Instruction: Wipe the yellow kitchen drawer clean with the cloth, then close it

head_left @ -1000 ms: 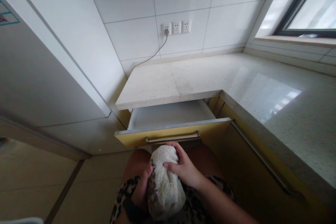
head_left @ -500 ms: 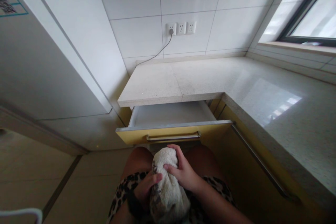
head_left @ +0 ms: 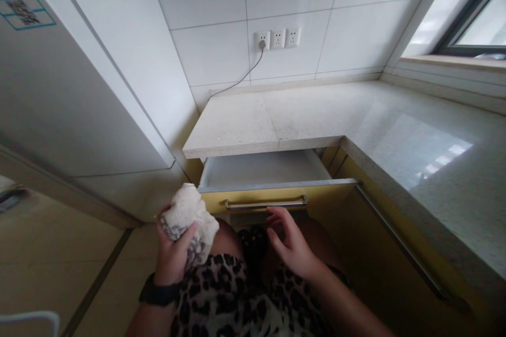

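My left hand (head_left: 172, 253) grips a bunched white cloth (head_left: 186, 211) with dark patterned patches, held up to the left of my lap. A black watch band circles that wrist. My right hand (head_left: 290, 242) is free, fingers spread, just below the metal handle (head_left: 265, 202) of a yellow-fronted drawer (head_left: 276, 189). The drawer stands pulled partly out under the countertop and its white inside shows nothing in it. A leopard-print garment covers my lap below both hands.
A pale speckled countertop (head_left: 316, 116) wraps round the corner to the right under a window (head_left: 478, 26). Wall sockets (head_left: 277, 38) with a plugged cable sit on the tiled wall. A tall white appliance (head_left: 71, 89) stands at left. A long cabinet handle (head_left: 399, 245) runs along the right.
My left hand has carried the cloth up and to the left, away from my lap. My right hand has let go of the cloth and opened near the drawer handle.
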Demonstrator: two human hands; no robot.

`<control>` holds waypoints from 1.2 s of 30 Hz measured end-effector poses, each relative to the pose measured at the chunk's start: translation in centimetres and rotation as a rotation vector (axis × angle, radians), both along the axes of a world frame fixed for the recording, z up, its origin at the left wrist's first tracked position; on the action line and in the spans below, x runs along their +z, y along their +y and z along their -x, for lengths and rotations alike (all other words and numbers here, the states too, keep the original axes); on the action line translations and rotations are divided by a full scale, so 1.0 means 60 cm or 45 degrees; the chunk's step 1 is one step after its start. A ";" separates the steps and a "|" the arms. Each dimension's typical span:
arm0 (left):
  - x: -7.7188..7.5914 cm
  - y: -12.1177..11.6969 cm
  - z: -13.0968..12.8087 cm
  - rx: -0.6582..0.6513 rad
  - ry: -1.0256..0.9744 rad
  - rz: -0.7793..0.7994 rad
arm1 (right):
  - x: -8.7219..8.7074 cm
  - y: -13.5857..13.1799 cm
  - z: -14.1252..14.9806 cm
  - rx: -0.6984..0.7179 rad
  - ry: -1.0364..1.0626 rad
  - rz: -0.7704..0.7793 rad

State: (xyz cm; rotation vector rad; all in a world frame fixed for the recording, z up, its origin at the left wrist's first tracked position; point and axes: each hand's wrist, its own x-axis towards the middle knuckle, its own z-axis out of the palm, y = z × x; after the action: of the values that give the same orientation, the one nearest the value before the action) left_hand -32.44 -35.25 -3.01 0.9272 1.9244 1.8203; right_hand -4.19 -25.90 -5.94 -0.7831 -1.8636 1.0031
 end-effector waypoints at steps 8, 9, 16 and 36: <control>0.027 0.032 0.085 0.397 0.645 -0.032 | 0.065 0.079 -0.039 -0.108 -0.368 -0.403; 0.024 0.036 0.086 0.390 0.670 -0.025 | 0.061 0.085 -0.036 -0.112 -0.433 -0.426; -0.005 0.065 0.080 0.237 0.779 0.030 | 0.033 0.097 -0.015 -0.135 -0.777 -0.503; -0.039 0.124 -0.093 0.085 1.474 0.114 | 0.017 0.086 0.011 -0.298 -1.037 -0.597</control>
State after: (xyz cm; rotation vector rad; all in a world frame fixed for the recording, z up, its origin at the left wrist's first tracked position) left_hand -26.88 -27.80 -5.37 2.2103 2.5837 1.2409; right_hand -4.84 -20.72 -4.94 -1.1794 -2.4659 0.0456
